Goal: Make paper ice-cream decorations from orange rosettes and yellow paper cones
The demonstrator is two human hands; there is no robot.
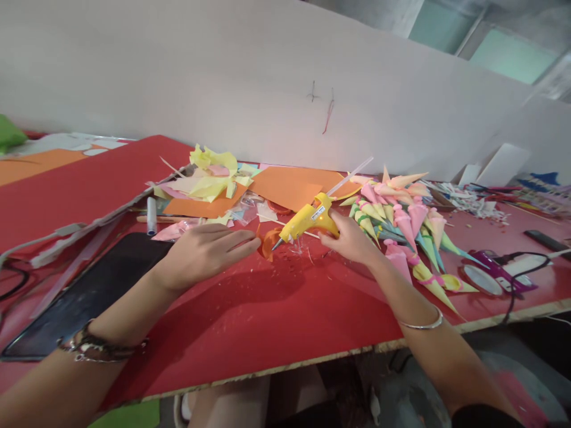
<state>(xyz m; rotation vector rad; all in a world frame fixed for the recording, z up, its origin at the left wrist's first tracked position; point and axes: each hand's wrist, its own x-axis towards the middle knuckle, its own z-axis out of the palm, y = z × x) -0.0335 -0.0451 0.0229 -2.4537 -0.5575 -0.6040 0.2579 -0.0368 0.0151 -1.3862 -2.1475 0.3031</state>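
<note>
My right hand (345, 238) is closed around the handle of a yellow hot glue gun (301, 223). A clear glue stick (350, 176) sticks out of its back end. The gun's metal nozzle points left and down, at a small curled piece of orange paper (268, 244). That piece is pinched in the fingertips of my left hand (212, 249), just above the red table (267, 321). Whether nozzle and paper touch, I cannot tell.
Several pastel paper cones (404, 220) lie heaped on the right. Orange sheets (292, 185) and yellow paper scraps (214, 172) lie at the back. A dark tablet-like slab (98, 285) is under my left forearm; a marker (151, 215) is beyond it. A purple device (504, 273) sits far right.
</note>
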